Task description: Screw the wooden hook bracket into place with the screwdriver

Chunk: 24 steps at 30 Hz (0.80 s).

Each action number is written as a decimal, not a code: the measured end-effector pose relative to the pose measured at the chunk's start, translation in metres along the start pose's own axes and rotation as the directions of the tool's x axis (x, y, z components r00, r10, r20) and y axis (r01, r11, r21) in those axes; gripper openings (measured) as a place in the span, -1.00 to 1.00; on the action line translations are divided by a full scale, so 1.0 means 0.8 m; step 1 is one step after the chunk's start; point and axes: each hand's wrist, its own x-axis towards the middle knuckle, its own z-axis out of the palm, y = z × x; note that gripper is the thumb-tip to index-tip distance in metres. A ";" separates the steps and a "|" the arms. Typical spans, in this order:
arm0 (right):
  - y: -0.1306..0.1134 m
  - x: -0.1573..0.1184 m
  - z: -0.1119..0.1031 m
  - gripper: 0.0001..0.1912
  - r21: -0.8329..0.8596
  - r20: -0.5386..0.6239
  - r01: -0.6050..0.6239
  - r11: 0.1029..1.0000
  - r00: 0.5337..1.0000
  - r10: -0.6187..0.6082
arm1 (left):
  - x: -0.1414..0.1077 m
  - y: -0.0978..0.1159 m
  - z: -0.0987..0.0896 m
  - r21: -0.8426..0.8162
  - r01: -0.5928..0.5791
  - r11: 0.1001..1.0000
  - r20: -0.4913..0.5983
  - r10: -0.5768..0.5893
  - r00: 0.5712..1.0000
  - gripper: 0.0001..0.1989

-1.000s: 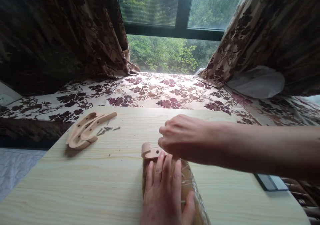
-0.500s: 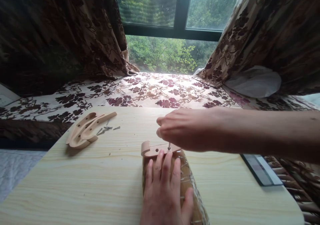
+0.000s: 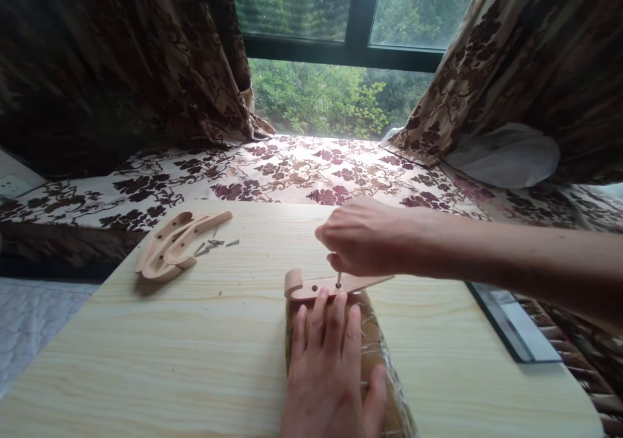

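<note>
Pale wood-grain counter (image 3: 195, 360) bears a brown, film-wrapped block (image 3: 374, 359), probably firm, slippery; left hand (image 3: 324, 383) lies flat on it, grip open. Right hand's (image 3: 365, 237) grip is closed round a thin pale shaft (image 3: 339, 278), upright in a hole of the curved light-wood hook (image 3: 302, 290) at the block's far end: likely light, stiff, best held by its edges. No legible writing.

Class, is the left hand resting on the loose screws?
No, the left hand rests on the brown package, and the screws lie on the table.
</note>
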 end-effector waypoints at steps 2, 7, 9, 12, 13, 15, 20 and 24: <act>-0.003 -0.007 -0.005 -0.91 -0.031 0.021 0.062 0.998 0.998 -0.061 | -0.001 0.000 0.000 -0.008 0.017 1.000 0.004 -0.017 1.000 -0.45; -0.009 -0.019 -0.010 -0.83 -0.136 0.140 0.274 0.952 0.957 -0.255 | 0.001 0.001 -0.003 0.002 0.009 1.000 0.039 -0.009 0.999 -0.44; -0.009 -0.019 -0.008 -0.83 -0.130 0.120 0.294 0.947 0.953 -0.280 | 0.002 0.001 -0.003 0.003 0.015 1.000 0.043 -0.015 0.999 -0.45; -0.006 -0.019 -0.004 -0.82 -0.099 0.103 0.195 0.976 0.977 -0.185 | 0.002 0.000 -0.004 0.000 0.004 1.000 0.039 -0.004 0.999 -0.46; -0.005 -0.020 -0.003 -0.83 -0.086 0.089 0.137 0.987 0.988 -0.130 | 0.002 0.000 -0.004 -0.001 -0.001 1.000 0.041 0.001 0.999 -0.46; -0.004 -0.021 -0.004 -0.85 -0.060 0.057 0.027 0.998 0.998 -0.024 | 0.002 -0.001 -0.005 0.004 -0.015 1.000 0.048 0.015 0.999 -0.47; -0.006 -0.023 -0.011 -0.89 -0.023 0.055 0.033 0.999 0.998 -0.032 | 0.001 0.000 -0.007 0.003 -0.008 1.000 0.042 0.008 0.999 -0.46; -0.008 -0.024 -0.016 -0.84 -0.082 0.129 0.148 0.986 0.982 -0.137 | 0.002 0.002 -0.007 -0.014 0.013 1.000 0.047 -0.012 0.999 -0.47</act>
